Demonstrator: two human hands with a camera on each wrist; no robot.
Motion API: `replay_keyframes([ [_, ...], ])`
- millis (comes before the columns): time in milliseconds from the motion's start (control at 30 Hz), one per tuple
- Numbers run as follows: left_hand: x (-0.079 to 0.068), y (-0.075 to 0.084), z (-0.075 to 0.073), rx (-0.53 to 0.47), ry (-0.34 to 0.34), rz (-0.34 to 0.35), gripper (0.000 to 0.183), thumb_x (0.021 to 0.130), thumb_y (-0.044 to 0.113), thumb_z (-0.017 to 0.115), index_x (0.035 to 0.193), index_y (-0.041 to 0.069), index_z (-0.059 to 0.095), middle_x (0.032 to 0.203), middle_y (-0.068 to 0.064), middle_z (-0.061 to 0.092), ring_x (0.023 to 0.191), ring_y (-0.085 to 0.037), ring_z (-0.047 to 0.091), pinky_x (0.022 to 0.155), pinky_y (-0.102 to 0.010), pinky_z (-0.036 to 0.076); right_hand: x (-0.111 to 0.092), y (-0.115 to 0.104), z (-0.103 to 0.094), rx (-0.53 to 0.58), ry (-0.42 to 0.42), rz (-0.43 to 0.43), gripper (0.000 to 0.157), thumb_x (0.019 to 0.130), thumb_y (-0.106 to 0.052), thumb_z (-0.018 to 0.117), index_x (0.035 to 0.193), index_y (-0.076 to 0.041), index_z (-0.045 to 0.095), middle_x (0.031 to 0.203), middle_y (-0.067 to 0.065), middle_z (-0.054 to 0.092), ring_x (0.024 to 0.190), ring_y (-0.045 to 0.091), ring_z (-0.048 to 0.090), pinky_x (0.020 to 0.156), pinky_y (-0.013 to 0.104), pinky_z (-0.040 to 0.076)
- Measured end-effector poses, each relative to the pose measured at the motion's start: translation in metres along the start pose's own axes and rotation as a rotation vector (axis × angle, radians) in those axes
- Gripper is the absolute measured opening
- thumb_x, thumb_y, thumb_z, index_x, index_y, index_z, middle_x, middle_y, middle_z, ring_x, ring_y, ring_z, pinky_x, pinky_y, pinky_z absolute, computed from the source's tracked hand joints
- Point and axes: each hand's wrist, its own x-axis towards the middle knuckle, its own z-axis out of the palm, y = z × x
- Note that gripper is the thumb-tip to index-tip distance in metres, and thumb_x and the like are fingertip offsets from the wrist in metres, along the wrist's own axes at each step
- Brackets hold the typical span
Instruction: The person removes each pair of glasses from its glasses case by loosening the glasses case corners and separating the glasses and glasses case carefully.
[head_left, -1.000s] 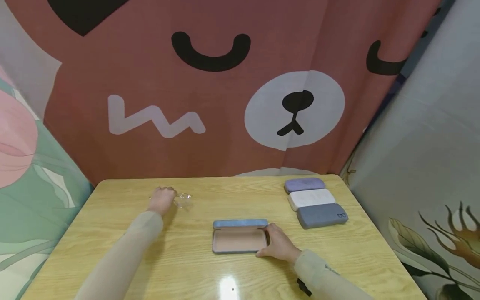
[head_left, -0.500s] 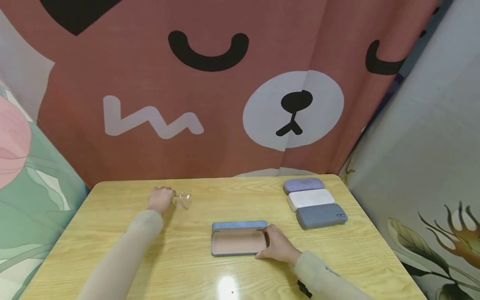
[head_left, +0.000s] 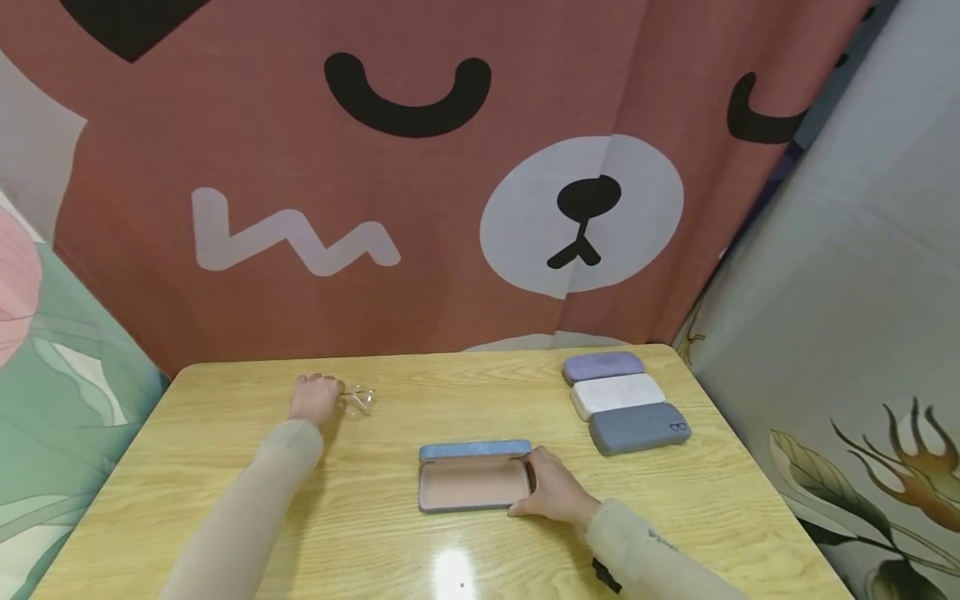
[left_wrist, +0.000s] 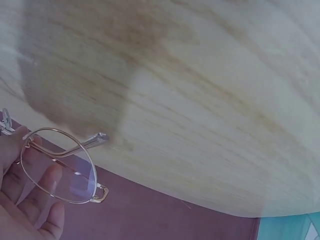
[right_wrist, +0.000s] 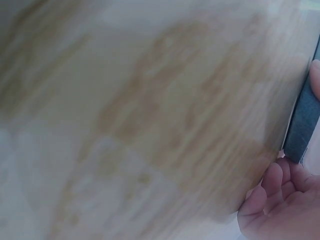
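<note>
At the far left of the table, my left hand (head_left: 315, 400) holds a pair of eyeglasses (head_left: 360, 400). The left wrist view shows their thin gold frame (left_wrist: 60, 131) and clear lens, with the fingers curled behind; part of the glasses is hidden by the hand. An open blue-grey glasses case (head_left: 474, 486) lies near the middle of the table, its beige lining bare and its lid tilted back. My right hand (head_left: 558, 492) grips the right end of this case, thumb at the front and fingers at the back. In the right wrist view, the case's side (right_wrist: 301, 122) shows between thumb and fingers.
Three closed glasses cases stand in a row at the back right: a purple case (head_left: 602, 366), a white case (head_left: 617, 395) and a grey case (head_left: 639, 428). A curtain with a bear print (head_left: 420, 225) hangs behind the wooden table (head_left: 360, 542).
The eyeglasses have turned slightly in my left hand, which stays at the same part of the table. My right hand keeps its grip on the open case. The head view has shifted slightly.
</note>
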Motion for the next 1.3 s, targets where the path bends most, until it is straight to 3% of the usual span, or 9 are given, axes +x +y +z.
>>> replay_keyframes([
  [633,0.011,-0.011,0.001,-0.020,-0.035,-0.062,0.015,0.078,0.005,0.076,0.093,0.005,0.072,0.094,-0.012,0.071,0.086,-0.032,0.061,0.084,-0.054,0.045,0.001,-0.002,-0.001,-0.006,-0.019,0.010,0.077,0.065,-0.027,0.091,0.124,0.004,0.053,0.111,0.010,0.054,0.103,0.027,0.054,0.092,0.050,0.047],
  [933,0.015,-0.010,0.011,-0.014,-0.021,-0.066,0.011,0.080,0.002,0.070,0.090,0.007,0.073,0.089,-0.011,0.070,0.083,-0.032,0.061,0.087,-0.057,0.042,0.001,-0.001,0.000,-0.011,-0.026,0.028,0.077,0.066,-0.028,0.091,0.123,0.006,0.052,0.110,0.010,0.053,0.102,0.028,0.054,0.090,0.050,0.047],
  [1100,0.017,-0.013,0.011,-0.028,-0.027,-0.087,0.014,0.077,0.001,0.071,0.090,0.007,0.071,0.090,-0.012,0.070,0.085,-0.033,0.061,0.086,-0.056,0.041,0.002,-0.001,0.000,-0.014,-0.030,0.034,0.078,0.066,-0.030,0.091,0.124,0.005,0.052,0.110,0.009,0.053,0.103,0.027,0.053,0.091,0.050,0.047],
  [1300,0.021,-0.017,0.013,-0.036,-0.033,-0.095,0.011,0.081,0.006,0.070,0.092,0.006,0.070,0.091,-0.013,0.070,0.084,-0.033,0.060,0.084,-0.056,0.040,0.003,0.000,0.001,-0.016,-0.033,0.040,0.079,0.066,-0.030,0.091,0.125,0.005,0.051,0.111,0.010,0.053,0.104,0.028,0.053,0.091,0.050,0.046],
])
